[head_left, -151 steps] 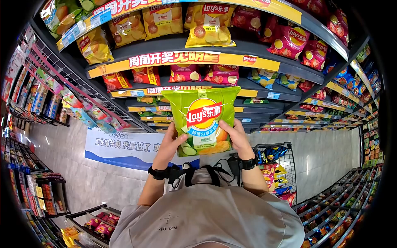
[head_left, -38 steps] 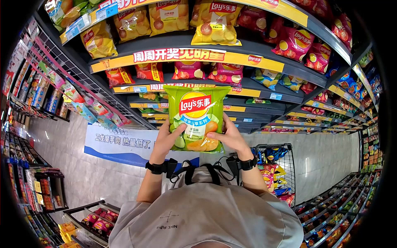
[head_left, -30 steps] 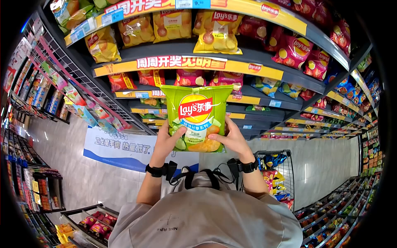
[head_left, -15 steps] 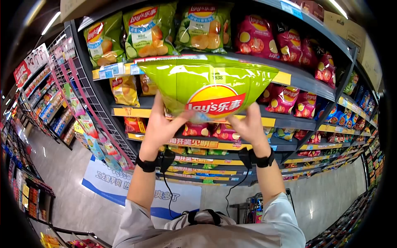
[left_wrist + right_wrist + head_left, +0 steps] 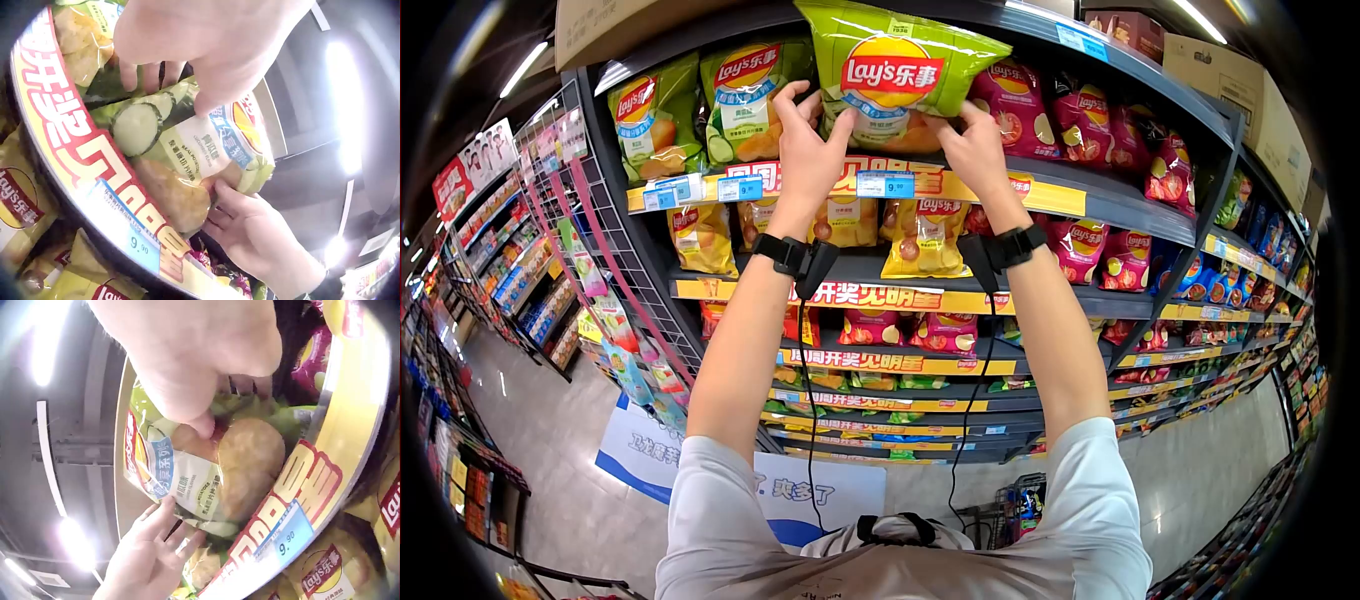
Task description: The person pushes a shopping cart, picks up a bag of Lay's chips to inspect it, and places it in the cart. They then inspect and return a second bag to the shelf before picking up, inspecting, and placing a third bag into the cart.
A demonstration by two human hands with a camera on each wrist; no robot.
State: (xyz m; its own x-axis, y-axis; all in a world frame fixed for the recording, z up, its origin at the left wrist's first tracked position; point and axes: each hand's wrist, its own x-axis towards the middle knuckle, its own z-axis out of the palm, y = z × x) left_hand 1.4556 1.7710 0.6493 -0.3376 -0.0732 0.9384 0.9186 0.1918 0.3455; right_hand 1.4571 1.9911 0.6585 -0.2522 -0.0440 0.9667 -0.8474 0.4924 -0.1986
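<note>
A green Lay's bag of cucumber potato chips (image 5: 895, 75) is up at the top shelf in the head view, its lower end close over the shelf's front strip. My left hand (image 5: 808, 150) grips its left side, thumb on the front and fingers behind. On the opposite side my right hand (image 5: 977, 150) holds it the same way, thumb on the printed potato chips. Both wrist views show the bag (image 5: 200, 137) between the two hands, with some fingers hidden behind it. Similar green chip bags (image 5: 745, 100) stand just left of the left hand.
Red tomato chip bags (image 5: 1012, 105) sit right of the held bag. A price strip (image 5: 1050, 198) runs along the shelf edge, with yellow bags (image 5: 930, 240) below. Cardboard boxes (image 5: 1230, 90) stand above. A wire rack (image 5: 615, 220) flanks the left side, and a cart (image 5: 1020, 505) stands below.
Both hands have lifted the green chip bag from in front of the body up and forward to the top shelf. The head view has tilted up, and the arms are now stretched out.
</note>
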